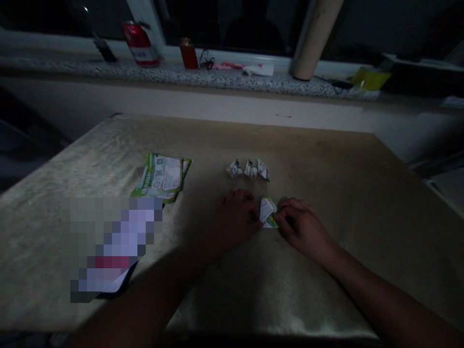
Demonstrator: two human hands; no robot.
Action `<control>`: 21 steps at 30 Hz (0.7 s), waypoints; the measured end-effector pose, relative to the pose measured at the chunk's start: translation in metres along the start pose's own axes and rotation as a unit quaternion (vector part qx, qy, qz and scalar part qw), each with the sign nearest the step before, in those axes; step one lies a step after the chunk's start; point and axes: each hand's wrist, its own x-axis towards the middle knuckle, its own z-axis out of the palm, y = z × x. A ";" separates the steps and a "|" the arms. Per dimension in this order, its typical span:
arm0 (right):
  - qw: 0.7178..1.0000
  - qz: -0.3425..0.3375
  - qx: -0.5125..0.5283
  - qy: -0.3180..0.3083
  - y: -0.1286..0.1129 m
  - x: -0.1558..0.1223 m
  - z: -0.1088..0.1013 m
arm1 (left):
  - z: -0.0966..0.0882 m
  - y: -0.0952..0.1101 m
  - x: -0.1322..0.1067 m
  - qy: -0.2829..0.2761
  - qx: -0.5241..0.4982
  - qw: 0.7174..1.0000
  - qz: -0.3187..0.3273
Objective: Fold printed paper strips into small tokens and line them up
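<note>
Between my two hands a small folded piece of printed green-and-white paper [267,210] lies on the table, its top end narrowed to a point. My left hand [237,212] has its fingers curled, with thumb and fingertips at the paper's left edge. Thumb and fingers of my right hand [300,222] pinch the paper's right side. Just beyond my hands, three small folded paper shapes stand in a row: a left one [234,169], a middle one [250,169] and a right one [263,170].
Left of my hands lie green-and-white printed sheets or packets [163,175] and a blurred-out phone-like device [123,251]. The granite sill [268,84] behind the table [326,164] bears a red can [140,46], an orange-red jar [188,54], a cardboard tube [317,41] and a yellow packet [369,79].
</note>
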 end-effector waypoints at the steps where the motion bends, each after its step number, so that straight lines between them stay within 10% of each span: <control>1: 1.000 0.004 -0.006 -0.003 0.000 0.000 0.000 | 0.000 0.000 0.000 0.001 0.001 1.000 0.001; 21: 1.000 0.015 -0.003 -0.012 0.004 0.001 0.003 | -0.001 0.002 -0.004 -0.010 0.019 1.000 0.007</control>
